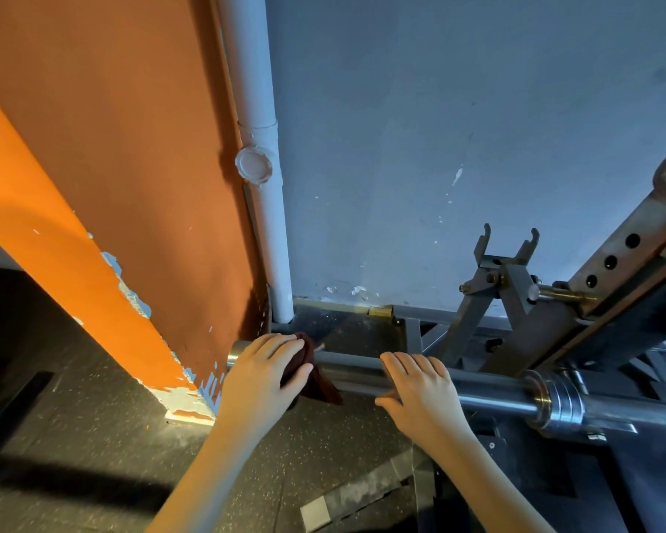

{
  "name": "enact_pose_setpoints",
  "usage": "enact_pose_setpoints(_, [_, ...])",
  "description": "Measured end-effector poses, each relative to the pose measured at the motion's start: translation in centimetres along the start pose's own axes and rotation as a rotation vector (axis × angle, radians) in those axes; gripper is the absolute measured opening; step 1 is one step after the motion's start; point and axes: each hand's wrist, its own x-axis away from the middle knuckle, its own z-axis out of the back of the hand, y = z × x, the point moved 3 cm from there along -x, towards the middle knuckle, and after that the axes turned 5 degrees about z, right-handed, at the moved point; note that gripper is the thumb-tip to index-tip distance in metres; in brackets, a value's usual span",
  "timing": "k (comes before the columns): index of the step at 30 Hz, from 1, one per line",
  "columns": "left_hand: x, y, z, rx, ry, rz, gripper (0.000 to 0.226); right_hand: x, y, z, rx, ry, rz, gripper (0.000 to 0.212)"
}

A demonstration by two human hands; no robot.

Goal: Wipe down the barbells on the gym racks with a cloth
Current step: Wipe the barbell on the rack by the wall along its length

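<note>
Left hand [264, 373] grips dark maroon cloth [318, 384] round steel barbell [489, 396] end; right hand [420, 392] grasps barbell, steadying. Best: tight wrap, twist while sliding.

An orange wall [124, 167] fills the left, its paint flaking [193, 394] to pale blue along the near bottom corner. A white pipe [254, 90] runs down the far corner, with a round cap [254, 165] midway. To the right stands a blue-grey wall [439, 128], flecked with white. The floor [104, 409] is dark and speckled. A grey strip [362, 490] lies on it, near.
</note>
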Motion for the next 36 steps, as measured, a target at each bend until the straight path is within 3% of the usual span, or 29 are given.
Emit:
enact_pose_setpoints(2, [0.4,-1.4,0.3,-0.021,0.027,0.02,0.044,0.2,-0.1,-0.5,0.004,0.073,-0.004,0.071])
enact_pose_setpoints(7, [0.1,-0.8,-0.3,-0.042,0.173,0.208,0.027,0.7,-0.5,-0.9,0.007,0.143,-0.035,0.071])
enact_pose_setpoints(11, [-0.4,4.0,-1.6,-0.023,0.071,-0.025,0.027,1.0,-0.4,-1.2,-0.025,0.18,-0.035,0.068])
enact_pose_setpoints(13, [-0.7,3.5,-1.3,-0.021,0.025,-0.062,0.03,1.1,-0.4,-1.2,-0.035,0.176,-0.04,0.07])
enact_pose_setpoints(19, [-1.1,0.0,-0.1,-0.124,0.042,0.225,0.021,1.1,-0.5,-1.1,-0.033,0.169,-0.023,0.078])
enact_pose_setpoints(25, [-0.9,6.8,-2.1,0.002,-0.097,-0.022,0.042,1.6,0.0,-1.3,-0.022,0.223,0.004,0.064])
enact_pose_setpoints(28, [-1.0,3.5,-1.0,-0.001,-0.109,0.054,0.04,2.2,0.4,-1.5,-0.033,0.219,0.005,0.076])
enact_pose_setpoints(32, [-1.1,0.9,-0.3,-0.111,-0.004,0.208,0.025,3.3,1.1,-1.1,-0.047,0.257,-0.052,0.075])
enact_pose_setpoints(36, [-1.1,7.8,-2.9,-0.034,-0.015,-0.013,0.027,3.9,0.9,-1.2,-0.039,0.269,-0.063,0.053])
